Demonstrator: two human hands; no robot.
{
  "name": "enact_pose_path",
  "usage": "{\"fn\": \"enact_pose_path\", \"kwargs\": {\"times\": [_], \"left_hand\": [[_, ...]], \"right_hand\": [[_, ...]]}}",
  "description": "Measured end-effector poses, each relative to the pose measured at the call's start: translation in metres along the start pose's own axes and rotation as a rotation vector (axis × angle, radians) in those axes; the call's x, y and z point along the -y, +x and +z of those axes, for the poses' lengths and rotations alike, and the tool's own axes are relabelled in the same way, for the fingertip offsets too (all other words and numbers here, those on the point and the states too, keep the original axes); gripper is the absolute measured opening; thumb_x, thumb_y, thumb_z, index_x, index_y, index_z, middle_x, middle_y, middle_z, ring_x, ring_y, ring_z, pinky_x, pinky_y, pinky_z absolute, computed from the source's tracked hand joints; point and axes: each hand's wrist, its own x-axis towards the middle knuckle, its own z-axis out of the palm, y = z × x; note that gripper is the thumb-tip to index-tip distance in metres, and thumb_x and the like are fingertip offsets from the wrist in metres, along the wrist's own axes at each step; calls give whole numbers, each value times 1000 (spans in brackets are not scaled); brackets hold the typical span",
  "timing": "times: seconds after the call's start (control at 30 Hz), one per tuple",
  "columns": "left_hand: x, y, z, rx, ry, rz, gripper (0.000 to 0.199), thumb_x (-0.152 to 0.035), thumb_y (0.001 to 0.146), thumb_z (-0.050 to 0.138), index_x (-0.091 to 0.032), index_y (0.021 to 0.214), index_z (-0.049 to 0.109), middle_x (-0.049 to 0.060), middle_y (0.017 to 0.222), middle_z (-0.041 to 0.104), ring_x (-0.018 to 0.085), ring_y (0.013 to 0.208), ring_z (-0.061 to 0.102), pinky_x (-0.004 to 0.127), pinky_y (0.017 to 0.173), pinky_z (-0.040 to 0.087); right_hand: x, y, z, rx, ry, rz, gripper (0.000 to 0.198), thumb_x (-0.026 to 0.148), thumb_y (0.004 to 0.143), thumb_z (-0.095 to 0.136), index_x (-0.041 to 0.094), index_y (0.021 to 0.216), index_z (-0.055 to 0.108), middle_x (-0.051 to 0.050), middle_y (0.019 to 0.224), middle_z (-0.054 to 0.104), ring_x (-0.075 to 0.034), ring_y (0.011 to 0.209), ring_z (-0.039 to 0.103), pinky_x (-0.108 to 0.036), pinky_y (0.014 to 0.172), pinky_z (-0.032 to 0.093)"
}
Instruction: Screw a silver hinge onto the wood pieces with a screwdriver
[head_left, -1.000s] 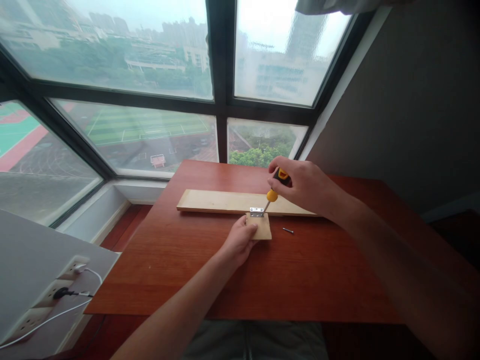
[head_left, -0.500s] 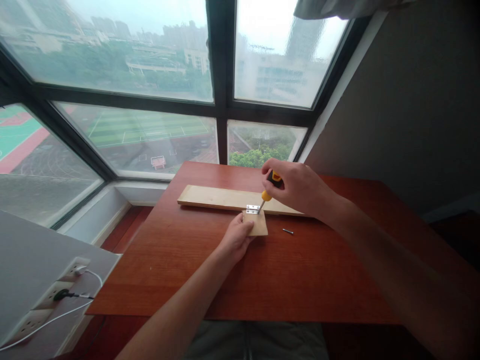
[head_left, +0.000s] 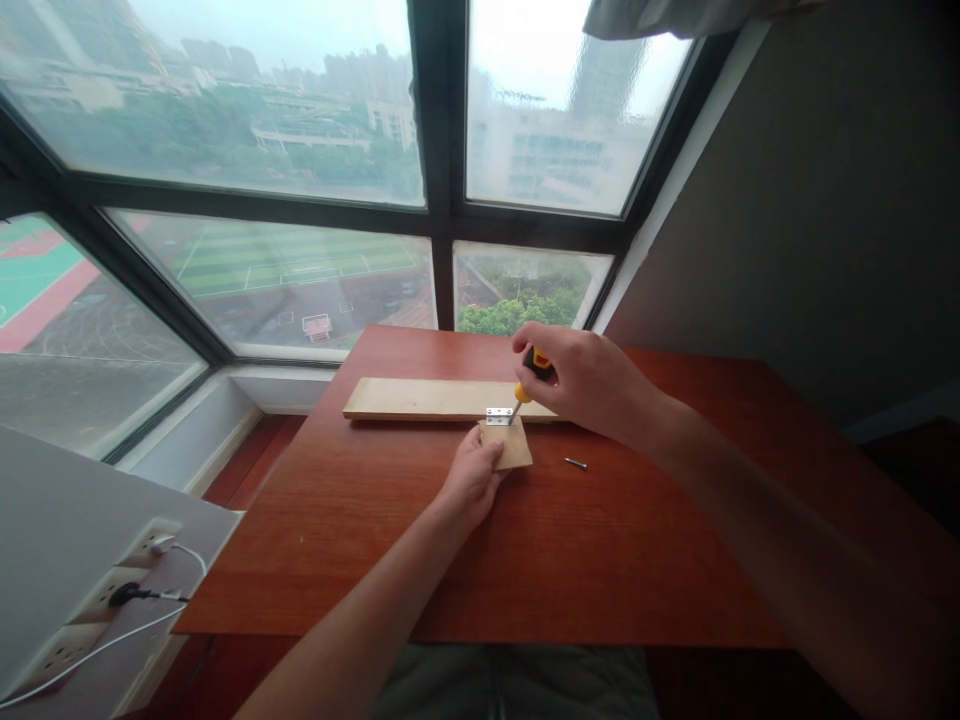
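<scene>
My left hand (head_left: 475, 474) grips a small square wooden board (head_left: 508, 446) by its left side, thumb on top. A silver hinge (head_left: 499, 415) joins that board's far edge to a long pale plank (head_left: 420, 398) lying across the table. In my right hand (head_left: 574, 368) is a yellow and black screwdriver (head_left: 523, 392), its fingers wrapped round the handle. The shaft slants down to the right end of the hinge's near leaf. Whether a screw sits under the tip is too small to tell. My right hand hides the plank's right end.
A small screw (head_left: 576, 463) lies on the reddish-brown table (head_left: 330, 550), right of the square board. Beyond the table's far edge are large windows (head_left: 315, 270). Wall sockets (head_left: 101, 590) with plugged-in cables are at the lower left.
The plank and hinge have shifted slightly left, the plank turning a little. My right hand and the screwdriver have moved slightly left with them. The loose screw stays put.
</scene>
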Motion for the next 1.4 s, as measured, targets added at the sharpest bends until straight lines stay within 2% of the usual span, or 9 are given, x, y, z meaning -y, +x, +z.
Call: {"fn": "enact_pose_path", "kwargs": {"times": [0.4, 0.5, 0.63, 0.7, 0.87, 0.97, 1.1, 1.27, 1.4], "left_hand": [[-3, 2, -2, 26, 32, -59, 30, 0, 74, 57, -14, 101, 61, 10, 95, 68, 16, 77, 64, 28, 69, 56], [-4, 1, -2, 31, 31, -51, 29, 0, 73, 58, -13, 99, 62, 10, 95, 69, 16, 77, 65, 27, 69, 56], [-5, -1, -1, 28, 40, -49, 28, -1, 72, 60, -13, 98, 64, 9, 94, 69, 15, 74, 64, 27, 67, 56], [-6, -2, 0, 31, 44, -52, 30, -1, 71, 60, -13, 98, 64, 10, 96, 70, 16, 74, 65, 27, 67, 56], [-6, -1, 0, 5, 44, -70, 31, 0, 70, 60, -13, 98, 64, 9, 94, 70, 16, 74, 65, 27, 66, 56], [-6, -1, 0, 6, 45, -72, 30, 0, 71, 59, -12, 98, 64, 10, 93, 70, 15, 74, 65, 26, 66, 55], [-6, -2, 0, 28, 44, -58, 29, -1, 72, 59, -13, 99, 63, 10, 95, 70, 16, 76, 65, 26, 68, 56], [-6, -2, -1, 16, 40, -59, 31, -1, 69, 62, -13, 98, 64, 10, 95, 70, 16, 74, 65, 27, 68, 55], [-5, 0, -2, 3, 36, -65, 30, -1, 69, 62, -12, 97, 64, 11, 96, 70, 16, 75, 66, 28, 69, 56]], "right_hand": [[0, 4, 1, -29, -30, 44, 25, 41, 93, 47, 21, 96, 60, -1, 74, 64, -15, 63, 55, -28, 58, 35], [-2, 7, 4, -48, -28, 65, 24, 31, 89, 49, 20, 108, 58, -4, 85, 67, -17, 69, 58, -29, 61, 36], [-5, 9, 3, -9, 87, 31, 43, 19, 77, 52, 20, 120, 51, -6, 104, 66, -17, 78, 58, -27, 62, 38], [-5, 9, 2, 14, 95, 34, 40, 18, 75, 51, 21, 115, 53, -4, 100, 65, -16, 74, 56, -26, 58, 36], [-1, 9, -1, -9, -104, 101, 27, 25, 79, 50, 22, 105, 54, -2, 86, 64, -16, 63, 50, -28, 53, 26], [1, 11, -1, -11, -87, 84, 20, 34, 85, 50, 20, 99, 54, -3, 85, 63, -16, 65, 51, -28, 56, 29], [3, 13, 1, -34, -46, 84, 29, 48, 90, 48, 20, 92, 54, -5, 88, 64, -17, 70, 54, -28, 58, 32], [3, 15, 0, -31, -218, 187, 31, 48, 92, 44, 20, 94, 56, -6, 77, 63, -18, 60, 52, -30, 53, 25], [-2, 17, -6, 57, -175, 141, 16, 30, 86, 51, 20, 96, 57, -5, 79, 65, -17, 63, 53, -30, 54, 28]]}}
